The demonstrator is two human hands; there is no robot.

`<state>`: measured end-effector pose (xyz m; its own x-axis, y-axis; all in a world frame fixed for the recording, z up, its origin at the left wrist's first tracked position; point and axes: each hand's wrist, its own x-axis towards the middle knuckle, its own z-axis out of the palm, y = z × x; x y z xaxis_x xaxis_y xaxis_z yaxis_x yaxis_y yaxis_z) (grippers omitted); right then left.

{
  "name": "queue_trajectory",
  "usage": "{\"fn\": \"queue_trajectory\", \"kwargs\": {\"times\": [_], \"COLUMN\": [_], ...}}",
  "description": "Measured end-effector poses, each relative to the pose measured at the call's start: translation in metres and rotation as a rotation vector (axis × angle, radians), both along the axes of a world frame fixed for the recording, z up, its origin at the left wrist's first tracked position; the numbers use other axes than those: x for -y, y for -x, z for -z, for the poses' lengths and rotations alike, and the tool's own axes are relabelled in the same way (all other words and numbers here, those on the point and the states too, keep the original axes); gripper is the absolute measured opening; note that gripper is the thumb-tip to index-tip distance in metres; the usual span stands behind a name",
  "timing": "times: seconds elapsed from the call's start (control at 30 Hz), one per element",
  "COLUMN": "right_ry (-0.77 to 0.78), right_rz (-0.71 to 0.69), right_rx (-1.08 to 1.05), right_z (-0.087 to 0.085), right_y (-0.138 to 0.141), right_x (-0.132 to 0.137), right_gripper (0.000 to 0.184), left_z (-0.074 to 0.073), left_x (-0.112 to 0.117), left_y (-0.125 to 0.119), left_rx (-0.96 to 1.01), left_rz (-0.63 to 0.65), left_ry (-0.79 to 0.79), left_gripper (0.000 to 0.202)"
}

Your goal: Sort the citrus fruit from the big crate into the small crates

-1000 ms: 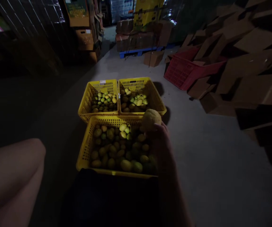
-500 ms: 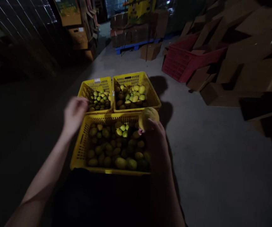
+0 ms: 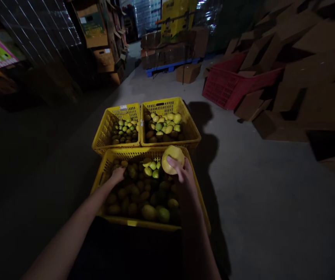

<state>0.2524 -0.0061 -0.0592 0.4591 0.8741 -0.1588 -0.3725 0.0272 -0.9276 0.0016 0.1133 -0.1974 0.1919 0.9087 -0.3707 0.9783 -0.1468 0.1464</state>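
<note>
My right hand (image 3: 186,171) is wrapped round a large, round yellow fruit (image 3: 172,158), holding it over the right far part of the near yellow crate (image 3: 126,221). The thumb lies across the fruit's near side. In the left far part of this crate, my left hand (image 3: 118,174) reaches down among the fruit, its fingertips hidden in shadow. Whether they grip a fruit I cannot make out. Several green and yellow fruits (image 3: 152,168) catch the light between my hands, while most of the others lie in shade.
Two more yellow crates, a left one (image 3: 102,130) and a right one (image 3: 192,128), stand behind the near crate with smaller fruit inside. A red crate (image 3: 220,87) stuffed with cardboard (image 3: 313,85) is at the right. Boxes on a blue pallet (image 3: 170,67) stand farther back.
My left hand has moved from beside the far left crate down into the near crate. My right hand has shifted slightly left and down in view, still holding the large yellow fruit.
</note>
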Motion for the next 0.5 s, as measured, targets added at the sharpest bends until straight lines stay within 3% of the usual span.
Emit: {"fn": "queue_trajectory", "kwargs": {"times": [0.07,0.17,0.3,0.4,0.5], "right_ry": [0.003,-0.017,-0.087,-0.169,-0.245], "right_rz": [0.036,0.009,-0.037,-0.055,-0.085], "right_rx": [0.023,0.011,0.098,0.204,0.273], "right_z": [0.004,0.008,0.011,0.018,0.025], "right_y": [0.002,0.009,0.020,0.024,0.027], "right_x": [-0.004,-0.010,-0.013,-0.013,-0.013], "right_gripper": [0.046,0.060,0.068,0.067,0.067], "left_z": [-0.021,-0.066,-0.123,-0.142,-0.142], "left_x": [-0.010,-0.017,0.006,0.036,0.056], "left_y": [-0.008,-0.028,-0.054,-0.065,-0.066], "left_rx": [0.171,0.502,1.056,1.626,1.758], "left_rz": [-0.084,-0.159,-0.180,-0.325,-0.338], "left_ry": [-0.016,-0.067,-0.057,0.011,-0.102], "left_gripper": [0.036,0.044,0.056,0.047,0.044]}}
